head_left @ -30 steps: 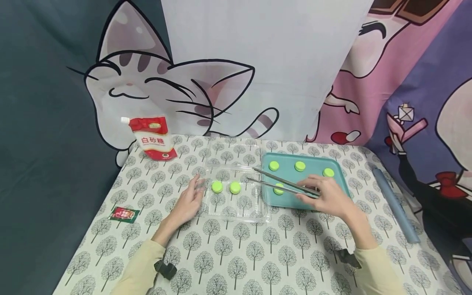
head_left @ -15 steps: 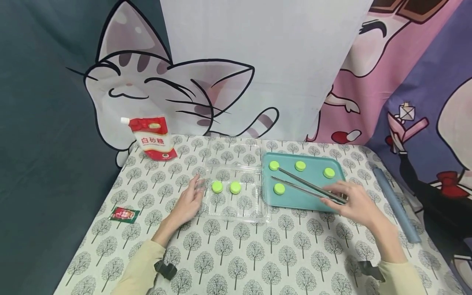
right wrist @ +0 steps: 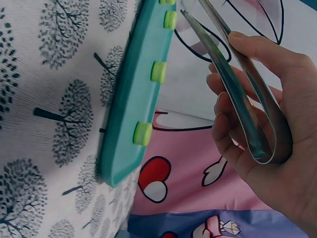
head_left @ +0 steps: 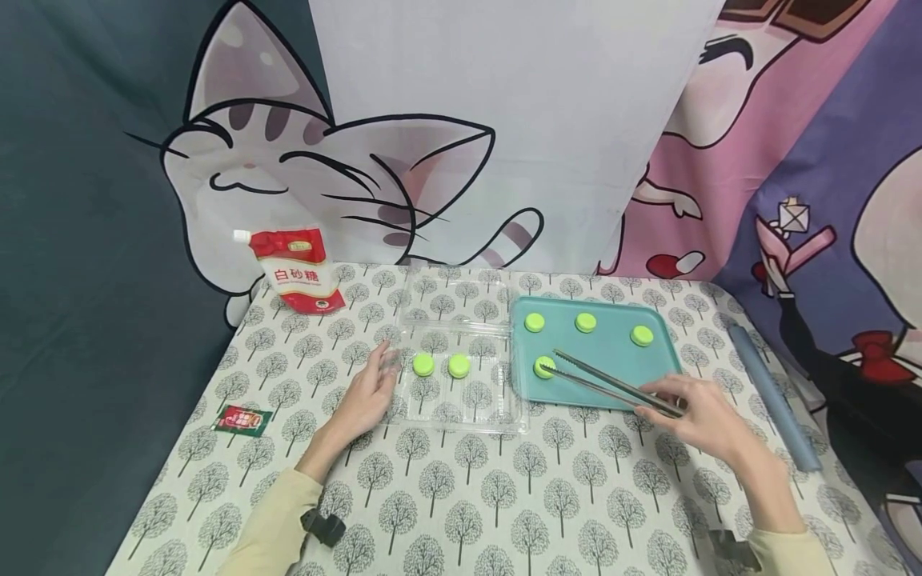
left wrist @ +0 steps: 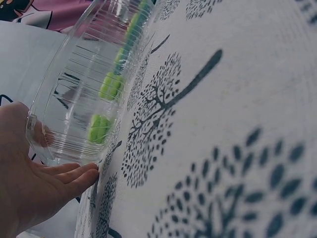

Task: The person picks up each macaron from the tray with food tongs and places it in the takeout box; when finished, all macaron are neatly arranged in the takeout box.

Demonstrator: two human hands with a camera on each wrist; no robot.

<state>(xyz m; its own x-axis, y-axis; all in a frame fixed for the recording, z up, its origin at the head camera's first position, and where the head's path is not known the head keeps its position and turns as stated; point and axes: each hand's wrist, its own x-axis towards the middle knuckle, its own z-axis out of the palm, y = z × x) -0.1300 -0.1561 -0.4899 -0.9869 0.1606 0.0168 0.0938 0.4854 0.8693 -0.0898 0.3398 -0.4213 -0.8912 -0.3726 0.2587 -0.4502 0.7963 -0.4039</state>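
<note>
My right hand (head_left: 702, 416) grips metal tongs (right wrist: 233, 94) by their bent end. In the head view, the spread tong tips lie over the near-left green macaron (head_left: 543, 367) on the teal tray (head_left: 605, 387). Three more macarons sit along the tray's far side, among them a middle one (head_left: 586, 322). My left hand (head_left: 369, 390) rests at the left side of a clear plastic box (head_left: 461, 426), its fingers fairly straight against the wall. Inside the box are two macarons, a left one (head_left: 423, 365) and a right one (head_left: 458, 366). The box's lid (head_left: 455, 298) lies folded back.
A red and white sugar pouch (head_left: 297, 272) stands at the back left. Closer to the left edge lies a small red and green packet (head_left: 242, 420). A grey-blue roll (head_left: 774, 400) lies along the table's right side. Printed fabric hangs behind the table.
My right hand has drawn the tongs rightward from over the box, and their tips have come down to the near-left macaron on the tray. My left hand has stayed put.
</note>
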